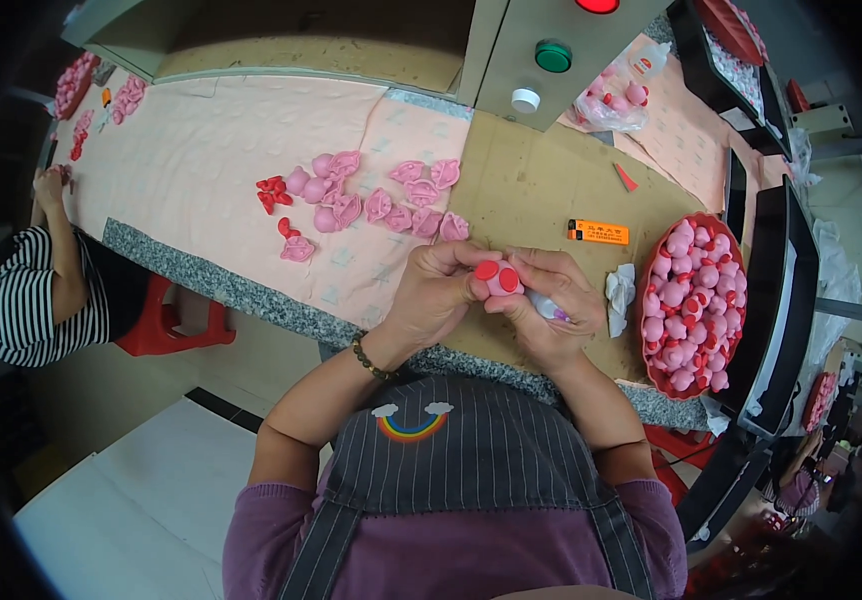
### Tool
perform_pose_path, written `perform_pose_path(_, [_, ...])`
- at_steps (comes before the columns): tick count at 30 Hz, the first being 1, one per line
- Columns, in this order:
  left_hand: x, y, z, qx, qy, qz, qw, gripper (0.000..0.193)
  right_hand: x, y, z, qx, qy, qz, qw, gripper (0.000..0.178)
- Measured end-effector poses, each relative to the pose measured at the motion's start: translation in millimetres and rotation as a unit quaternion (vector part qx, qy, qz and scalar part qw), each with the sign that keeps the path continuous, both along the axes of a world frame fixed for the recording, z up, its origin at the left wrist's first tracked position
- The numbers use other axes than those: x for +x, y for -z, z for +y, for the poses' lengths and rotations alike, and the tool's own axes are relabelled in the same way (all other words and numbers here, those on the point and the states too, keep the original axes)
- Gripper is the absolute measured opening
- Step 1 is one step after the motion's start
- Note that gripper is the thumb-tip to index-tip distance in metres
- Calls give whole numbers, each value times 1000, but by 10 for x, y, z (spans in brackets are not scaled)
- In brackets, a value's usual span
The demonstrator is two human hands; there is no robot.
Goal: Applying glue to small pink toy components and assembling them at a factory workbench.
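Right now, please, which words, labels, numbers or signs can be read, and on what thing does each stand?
Orange rectangular item: dark printed characters, not copied here.
Whitish bottle: marking too small to read.
Apron: rainbow picture, no lettering visible.

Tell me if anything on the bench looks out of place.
A crumpled white tissue lies loose between the right hand and the red basket, like litter. Farther back, a small red pointed piece lies by itself, as if dropped. I see no spill.
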State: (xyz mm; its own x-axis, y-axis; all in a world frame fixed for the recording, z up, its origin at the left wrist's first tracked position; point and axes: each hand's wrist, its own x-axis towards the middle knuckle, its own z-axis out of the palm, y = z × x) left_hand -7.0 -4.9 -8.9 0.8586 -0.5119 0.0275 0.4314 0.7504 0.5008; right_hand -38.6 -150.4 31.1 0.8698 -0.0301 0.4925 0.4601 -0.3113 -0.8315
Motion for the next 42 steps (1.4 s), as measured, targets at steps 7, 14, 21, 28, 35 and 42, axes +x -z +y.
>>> perform_pose_path(7, [10,-25,-7,7,-8,1,1000,25,25,14,13,6,9,-25,1000,33])
perform_pose_path(14, [47,-60,-33,212,-66,-33,974,17,85,153,55,24,55,-44,997,34])
perform_pose_path(21, [132,-208,83,264,-81,-51,960,16,171,-77,-161,23,-68,56,996,20])
perform_pose_path(28, [162,-156,81,309,-82,-117,940,22,163,-56,-125,172,-30,269,947,16])
perform_pose_path(35, [216,-218,139,354,-4,-99,930,24,189,-19,-228,99,-57,279,954,14])
perform_pose_path(42, [224,-197,130,365,31,-89,926,23,188,-35,-237,101,-58,338,934,12])
